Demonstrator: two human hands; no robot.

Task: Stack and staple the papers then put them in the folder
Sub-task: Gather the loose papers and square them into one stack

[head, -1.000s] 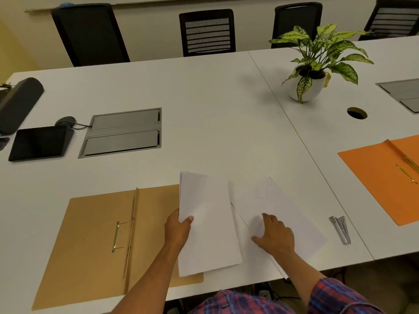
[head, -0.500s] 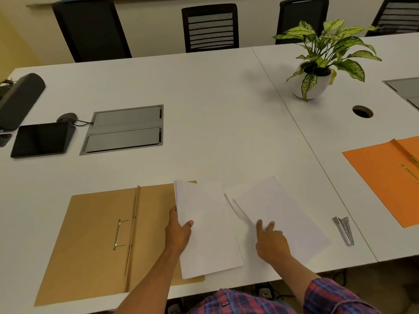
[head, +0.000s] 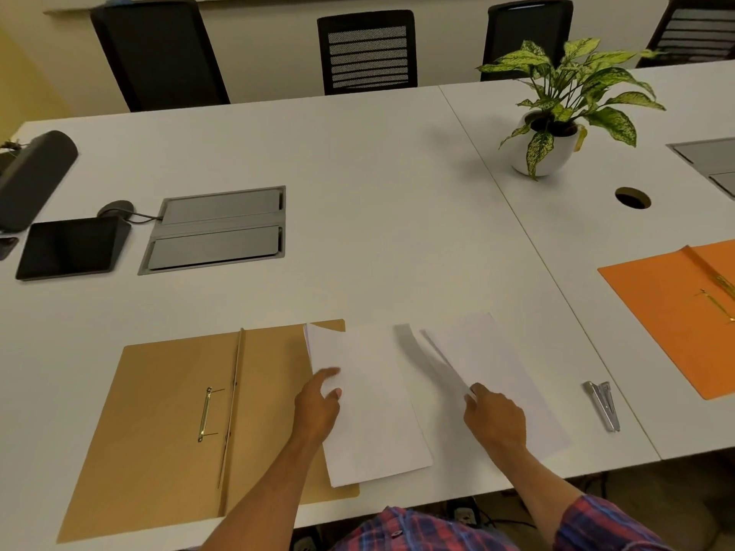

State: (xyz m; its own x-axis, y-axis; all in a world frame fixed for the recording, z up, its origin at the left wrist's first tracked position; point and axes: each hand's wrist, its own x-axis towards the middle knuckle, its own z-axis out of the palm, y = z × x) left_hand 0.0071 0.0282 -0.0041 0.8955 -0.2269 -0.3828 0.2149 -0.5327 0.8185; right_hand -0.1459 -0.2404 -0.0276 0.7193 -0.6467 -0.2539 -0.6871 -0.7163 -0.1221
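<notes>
1. Paper stack (head: 374,407): lower centre of the frame, laid with its left edge over the right flap of the tan folder (head: 167,423). It is pinned flat by the left hand (head: 318,407), whose fingers (head: 330,373) are extended on the sheet and not closed around it, presumably so the pile stays put while more paper is added.
2. Loose sheet (head: 497,375): right of the stack, its left edge raised off the counter (head: 378,216) and blurred. That edge is pinched by the right hand (head: 495,419), thumb and fingers closed on it; the lift is judged to be for carrying it over onto the stack.
3. Tan folder: open flat at lower left, metal fastener exposed; its left flap is bare and ready for filing. The near edge lies close to the counter's front edge.
4. Stapler (head: 602,405): lower right, just beside the loose sheet's right corner, untouched, near a counter seam.
5. Clearance: the strip between stack and loose sheet is unobstructed. The orange folder (head: 668,312) and potted plant (head: 557,125) are well apart at right. Stapling is not yet done.
</notes>
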